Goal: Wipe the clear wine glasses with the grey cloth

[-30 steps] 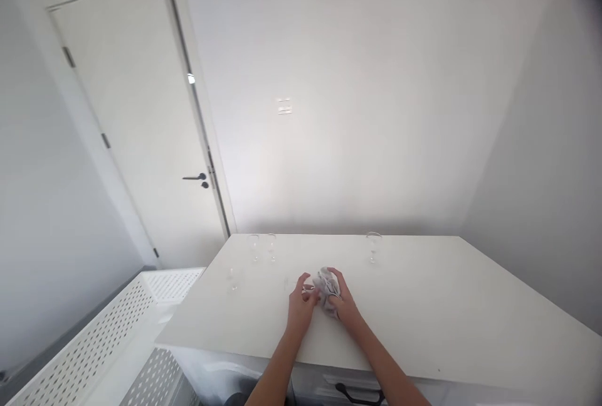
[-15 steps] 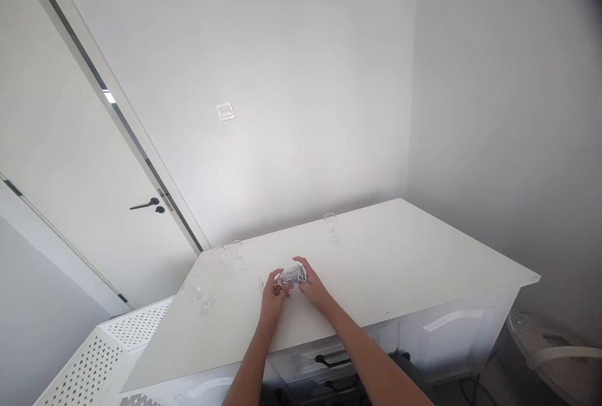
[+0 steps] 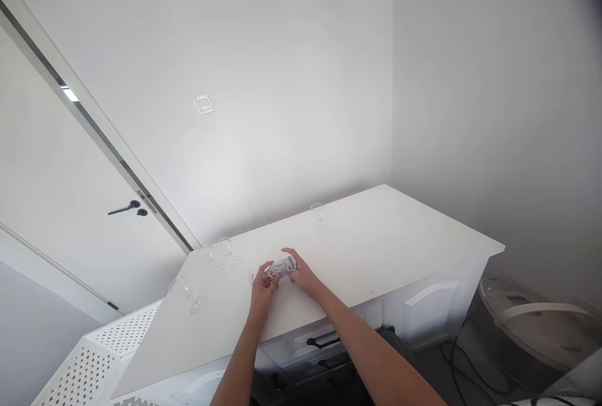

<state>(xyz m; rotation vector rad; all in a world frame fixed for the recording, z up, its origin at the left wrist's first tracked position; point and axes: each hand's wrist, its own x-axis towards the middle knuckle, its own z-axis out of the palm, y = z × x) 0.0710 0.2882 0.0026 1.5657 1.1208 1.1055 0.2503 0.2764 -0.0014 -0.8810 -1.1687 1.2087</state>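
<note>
Held on its side above the white tabletop [image 3: 348,249] is a clear stemmed glass [image 3: 251,277], its foot pointing left. A grey cloth [image 3: 282,266] fills its bowl and shows at the rim. My left hand [image 3: 263,285] is closed around the stem and lower bowl. On the rim side, my right hand [image 3: 303,277] grips the cloth, thumb and fingers curved about the opening. Nearest on the left stands another stemmed glass [image 3: 181,288], very faint against the white top.
Two more stemmed glasses [image 3: 226,248] stand at the back left, and a single glass [image 3: 318,209] near the back edge. Black-handled drawers [image 3: 324,341] are below the front edge. A grey appliance [image 3: 531,337] and black cable [image 3: 456,362] lie right; a perforated white cabinet [image 3: 79,368] left.
The view has swung right, so the table and hands appear shifted left and slightly up, and more of the appliance shows. Both hands keep their hold on the glass and cloth.
</note>
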